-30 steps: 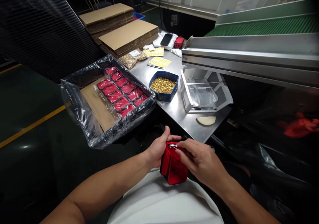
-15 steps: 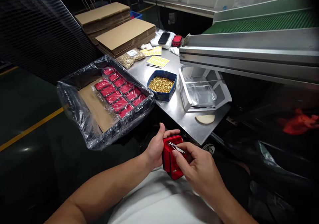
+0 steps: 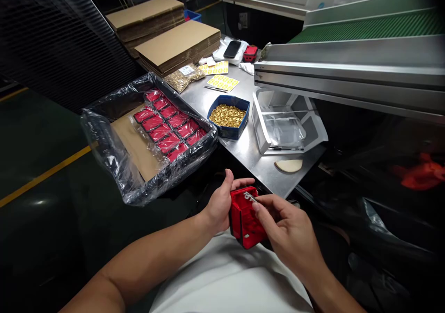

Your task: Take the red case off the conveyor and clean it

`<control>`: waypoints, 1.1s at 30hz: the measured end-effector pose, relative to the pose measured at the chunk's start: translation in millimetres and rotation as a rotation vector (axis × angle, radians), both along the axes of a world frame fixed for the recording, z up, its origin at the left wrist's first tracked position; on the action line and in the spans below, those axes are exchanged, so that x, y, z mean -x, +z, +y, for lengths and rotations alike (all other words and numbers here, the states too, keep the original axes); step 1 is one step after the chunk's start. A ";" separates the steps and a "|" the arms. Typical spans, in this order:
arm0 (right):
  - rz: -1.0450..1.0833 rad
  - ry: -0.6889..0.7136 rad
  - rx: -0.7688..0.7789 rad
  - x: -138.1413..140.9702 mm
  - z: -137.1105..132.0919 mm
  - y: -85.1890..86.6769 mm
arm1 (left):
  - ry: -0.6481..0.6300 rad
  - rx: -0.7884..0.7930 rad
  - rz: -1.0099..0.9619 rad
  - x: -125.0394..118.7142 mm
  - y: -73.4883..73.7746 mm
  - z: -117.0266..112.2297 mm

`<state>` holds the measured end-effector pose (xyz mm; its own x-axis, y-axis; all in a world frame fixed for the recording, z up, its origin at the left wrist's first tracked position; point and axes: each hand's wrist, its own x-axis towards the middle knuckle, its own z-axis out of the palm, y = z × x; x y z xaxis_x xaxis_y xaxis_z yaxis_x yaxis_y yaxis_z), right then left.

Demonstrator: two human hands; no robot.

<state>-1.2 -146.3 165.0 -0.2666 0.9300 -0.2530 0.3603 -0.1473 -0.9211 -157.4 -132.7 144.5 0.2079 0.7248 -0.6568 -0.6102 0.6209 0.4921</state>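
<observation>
A: Start at the hands. What does each one have?

B: The left hand (image 3: 219, 205) is wrapped round a small red plastic case (image 3: 245, 220), thumb up over its top edge, fingers closed behind it. It holds the case just above the lap, near the corner of the steel table (image 3: 250, 150). The right hand (image 3: 290, 229) is pinched shut on thin metal tweezers (image 3: 251, 196), whose tips rest at the case's upper rim

A: How would that case handle, do you think?

B: I judge it light and stiff, a hard moulded shell with smooth faces, so a little slippery. Gripping it across the two side walls, as the left hand does, looks like the steady way to hold it. The tweezers seem springy and slim; held midway along the legs they should give fine control

A: Anything fragile?

B: Whatever sits between the tweezer tips is too small to tell. If it is a tiny part, I would expect it to drop easily

A: And further out?

B: Beyond the hands on the table, a blue tray of small brass parts (image 3: 228, 116), and a clear plastic stand (image 3: 283, 127) beside it. To the left, a box lined with clear film (image 3: 104, 132) holds rows of red cases (image 3: 168, 125). Farther back lie flat cardboard stacks (image 3: 177, 44), yellow sticker sheets (image 3: 222, 82) and a black phone (image 3: 232, 49)
</observation>
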 end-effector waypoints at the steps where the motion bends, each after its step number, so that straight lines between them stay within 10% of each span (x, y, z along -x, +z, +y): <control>1: -0.059 0.014 -0.112 -2.9 1.5 -1.3 | -0.002 0.011 -0.014 0.4 0.2 0.2; 5: -0.256 0.177 -0.592 -11.8 8.4 -6.0 | -0.014 0.057 -0.078 1.8 -0.2 0.4; 12: -0.322 0.345 -0.836 -9.7 15.1 -3.6 | -0.036 0.112 -0.113 1.8 0.4 0.5; 24: -0.353 0.361 -0.984 -12.6 18.1 -8.5 | -0.081 0.149 -0.181 1.5 -3.3 -1.7; 33: -0.075 0.043 -0.674 -27.9 0.8 -3.9 | -0.077 0.095 -0.279 0.4 -4.0 0.0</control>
<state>26.7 -145.5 161.1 -0.3110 0.8799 0.3593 0.4193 0.4663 -0.7789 -157.8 -132.7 140.5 0.4422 0.6376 -0.6308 -0.6629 0.7061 0.2490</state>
